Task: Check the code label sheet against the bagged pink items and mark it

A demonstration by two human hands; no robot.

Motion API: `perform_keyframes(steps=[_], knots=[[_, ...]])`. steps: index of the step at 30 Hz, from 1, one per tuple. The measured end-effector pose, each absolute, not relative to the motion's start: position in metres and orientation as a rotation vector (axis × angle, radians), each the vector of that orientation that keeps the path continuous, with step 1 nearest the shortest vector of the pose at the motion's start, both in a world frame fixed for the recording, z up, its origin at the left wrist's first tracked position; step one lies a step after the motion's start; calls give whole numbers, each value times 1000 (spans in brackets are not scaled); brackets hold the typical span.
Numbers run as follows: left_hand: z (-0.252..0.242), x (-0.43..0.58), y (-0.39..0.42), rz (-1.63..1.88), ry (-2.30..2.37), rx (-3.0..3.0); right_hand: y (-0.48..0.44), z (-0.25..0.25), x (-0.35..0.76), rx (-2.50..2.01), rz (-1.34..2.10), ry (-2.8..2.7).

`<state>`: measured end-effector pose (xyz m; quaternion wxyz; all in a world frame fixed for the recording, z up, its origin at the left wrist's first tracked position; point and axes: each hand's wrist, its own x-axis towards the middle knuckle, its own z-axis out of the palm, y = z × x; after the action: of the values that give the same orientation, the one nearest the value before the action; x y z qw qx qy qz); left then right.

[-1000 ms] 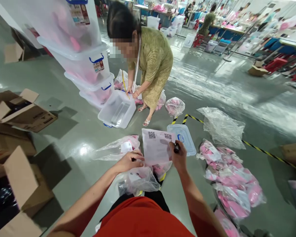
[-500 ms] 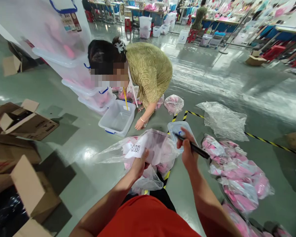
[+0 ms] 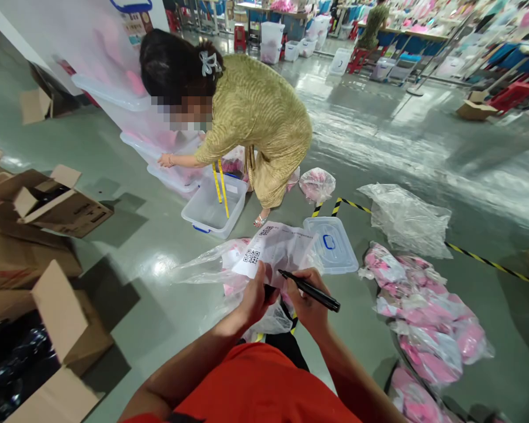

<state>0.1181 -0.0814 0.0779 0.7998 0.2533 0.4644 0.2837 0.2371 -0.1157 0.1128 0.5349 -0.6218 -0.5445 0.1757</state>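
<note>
Clear plastic wrapped the pink goods in the bag [image 3: 282,249] that the person held out in front of the chest, a white label with a square code facing up on its near left corner. The left hand [image 3: 255,296] was closed on the bag's lower edge, thumb on top and fingers curled beneath. The right hand [image 3: 307,305] sat just beside it, touching the same edge, and pinched a black marker [image 3: 311,289] whose tip lay at the bag's lower part while its barrel pointed out to the right. More film from another bag [image 3: 267,322] hung below both hands.

Beyond the held bag, on the green floor [image 3: 379,147], lay a clear lid with a blue handle [image 3: 331,245], and to its left an open clear tub [image 3: 214,208]. A co-worker in an olive dress [image 3: 258,117] bent over that tub, one hand on a stack of lidded bins [image 3: 158,147]. Bagged pink pieces [image 3: 418,317] were heaped to the right, well apart from the hands, and cardboard boxes [image 3: 48,205] stood at the left.
</note>
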Motion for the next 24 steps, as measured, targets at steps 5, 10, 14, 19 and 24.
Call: perform_keyframes(steps=[5, 10, 14, 19, 24], knots=[[80, 117, -87, 691, 998, 466, -116, 113, 232, -1464, 314, -1416], [81, 115, -92, 744, 998, 481, -115, 109, 230, -1426, 262, -1419], [80, 112, -93, 748, 988, 497, -112, 108, 229, -1398, 268, -1445], [75, 106, -91, 777, 925, 481, -109, 106, 230, -1406, 269, -1585], [72, 104, -87, 798, 896, 466, -107, 104, 230, -1445, 312, -1468]])
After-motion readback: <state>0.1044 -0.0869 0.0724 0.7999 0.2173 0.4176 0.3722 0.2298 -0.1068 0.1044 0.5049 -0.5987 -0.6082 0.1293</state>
